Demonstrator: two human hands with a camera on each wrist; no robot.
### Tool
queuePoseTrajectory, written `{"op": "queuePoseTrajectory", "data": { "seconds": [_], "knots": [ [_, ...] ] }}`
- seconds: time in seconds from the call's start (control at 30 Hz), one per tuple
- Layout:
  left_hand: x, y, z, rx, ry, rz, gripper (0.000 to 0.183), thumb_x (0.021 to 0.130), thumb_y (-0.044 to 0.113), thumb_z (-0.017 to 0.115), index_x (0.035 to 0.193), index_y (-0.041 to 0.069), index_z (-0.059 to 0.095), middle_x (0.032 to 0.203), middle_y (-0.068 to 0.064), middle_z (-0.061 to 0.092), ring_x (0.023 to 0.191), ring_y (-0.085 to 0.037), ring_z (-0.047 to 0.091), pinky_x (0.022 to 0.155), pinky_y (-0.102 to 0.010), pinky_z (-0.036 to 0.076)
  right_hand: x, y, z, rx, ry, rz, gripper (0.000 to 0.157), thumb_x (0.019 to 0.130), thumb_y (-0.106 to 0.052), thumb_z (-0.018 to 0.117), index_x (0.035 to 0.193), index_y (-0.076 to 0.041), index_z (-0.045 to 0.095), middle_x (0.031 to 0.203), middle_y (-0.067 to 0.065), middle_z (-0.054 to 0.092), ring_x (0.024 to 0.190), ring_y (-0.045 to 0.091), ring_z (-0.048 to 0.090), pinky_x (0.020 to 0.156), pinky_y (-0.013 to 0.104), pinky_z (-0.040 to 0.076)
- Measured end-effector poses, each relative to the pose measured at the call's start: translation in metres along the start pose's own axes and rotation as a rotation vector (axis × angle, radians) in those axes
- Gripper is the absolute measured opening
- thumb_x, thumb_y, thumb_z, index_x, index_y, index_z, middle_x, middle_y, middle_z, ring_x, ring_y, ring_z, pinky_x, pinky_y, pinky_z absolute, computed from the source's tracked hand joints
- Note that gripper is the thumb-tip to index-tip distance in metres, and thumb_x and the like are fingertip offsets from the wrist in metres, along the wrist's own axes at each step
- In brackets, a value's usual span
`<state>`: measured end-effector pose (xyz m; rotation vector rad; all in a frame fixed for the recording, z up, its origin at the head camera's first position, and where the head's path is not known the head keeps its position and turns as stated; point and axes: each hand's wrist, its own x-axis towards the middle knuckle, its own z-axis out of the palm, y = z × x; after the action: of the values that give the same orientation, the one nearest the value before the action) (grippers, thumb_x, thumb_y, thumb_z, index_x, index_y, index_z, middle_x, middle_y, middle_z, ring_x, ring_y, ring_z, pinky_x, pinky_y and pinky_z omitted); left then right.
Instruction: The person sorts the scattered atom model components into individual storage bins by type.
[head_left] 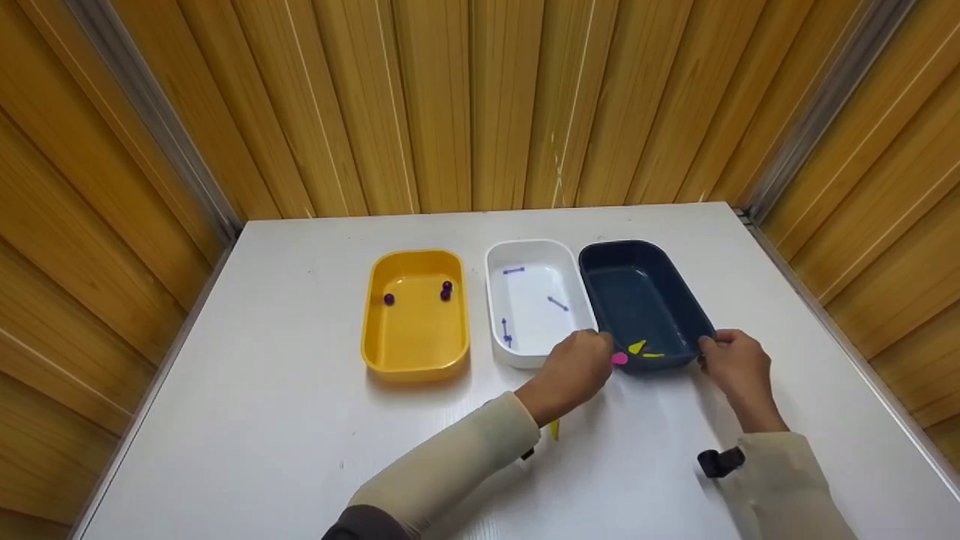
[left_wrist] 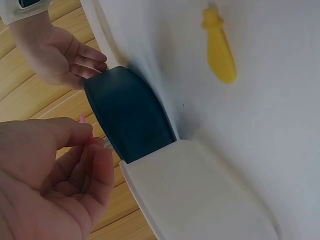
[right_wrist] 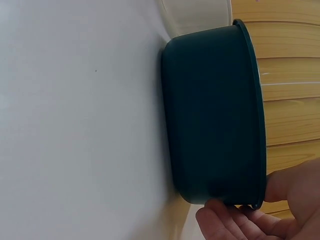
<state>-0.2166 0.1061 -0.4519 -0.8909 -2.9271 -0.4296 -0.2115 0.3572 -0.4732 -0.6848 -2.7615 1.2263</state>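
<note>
My left hand (head_left: 574, 371) pinches a small pink piece (head_left: 619, 358) between thumb and fingertips, over the near left corner of the dark blue tray (head_left: 637, 292); its kind I cannot tell. In the left wrist view the piece is mostly hidden by the fingers. The right hand (head_left: 739, 371) grips that tray's near right corner, thumb at the rim and fingers against the outer wall, as the right wrist view shows. Two small yellow pieces (head_left: 637, 346) lie inside the tray at its near end. Another yellow piece (left_wrist: 220, 50), slim with a rounded end, lies on the table, partly behind my left forearm in the head view.
A white tray (head_left: 544, 245) with several small purple rods stands directly left of the blue one. Further left, a yellow tray (head_left: 412, 337) contains three dark purple balls (head_left: 389, 299). All stand on a white table (head_left: 285, 390) edged by wood-patterned walls (head_left: 442, 105).
</note>
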Motion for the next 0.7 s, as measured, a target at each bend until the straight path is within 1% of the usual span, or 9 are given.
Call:
{"op": "queuePoseTrajectory", "data": {
  "seconds": [0.1, 0.27, 0.5, 0.7],
  "knots": [
    [0.004, 0.002, -0.002, -0.002, 0.012, -0.007, 0.014, 0.100, 0.018, 0.064, 0.108, 0.009, 0.071, 0.094, -0.002, 0.072, 0.081, -0.008, 0.065, 0.076, -0.016, 0.057, 0.001, 0.001, 0.000, 0.007, -0.002, 0.006, 0.048, 0.103, -0.024, 0.051, 0.134, 0.012, 0.052, 0.116, 0.028, 0.071, 0.074, 0.011, 0.072, 0.060, 0.019, 0.052],
    [0.010, 0.002, -0.005, -0.007, 0.010, -0.020, 0.015, 0.100, 0.018, 0.064, 0.111, 0.010, 0.071, 0.095, -0.002, 0.072, 0.081, -0.008, 0.064, 0.078, -0.017, 0.058, 0.001, 0.001, 0.001, 0.018, -0.004, 0.017, 0.048, 0.103, -0.024, 0.051, 0.134, 0.013, 0.052, 0.118, 0.030, 0.070, 0.076, 0.013, 0.072, 0.060, 0.020, 0.053],
    [0.017, 0.004, -0.005, 0.027, 0.014, -0.020, 0.016, 0.100, 0.020, 0.064, 0.111, 0.010, 0.070, 0.097, -0.002, 0.073, 0.084, -0.008, 0.067, 0.081, -0.018, 0.058, 0.000, 0.002, -0.001, -0.006, 0.000, 0.002, 0.049, 0.103, -0.026, 0.050, 0.134, 0.011, 0.053, 0.118, 0.028, 0.071, 0.071, 0.008, 0.069, 0.061, 0.021, 0.052],
    [0.022, 0.006, -0.003, 0.052, 0.032, -0.017, 0.015, 0.101, 0.022, 0.063, 0.109, 0.011, 0.070, 0.096, -0.001, 0.072, 0.085, -0.008, 0.068, 0.078, -0.019, 0.059, 0.000, 0.000, 0.000, 0.013, -0.012, 0.026, 0.049, 0.103, -0.025, 0.051, 0.135, 0.012, 0.052, 0.119, 0.029, 0.069, 0.073, 0.009, 0.068, 0.062, 0.022, 0.053]
  ]
}}
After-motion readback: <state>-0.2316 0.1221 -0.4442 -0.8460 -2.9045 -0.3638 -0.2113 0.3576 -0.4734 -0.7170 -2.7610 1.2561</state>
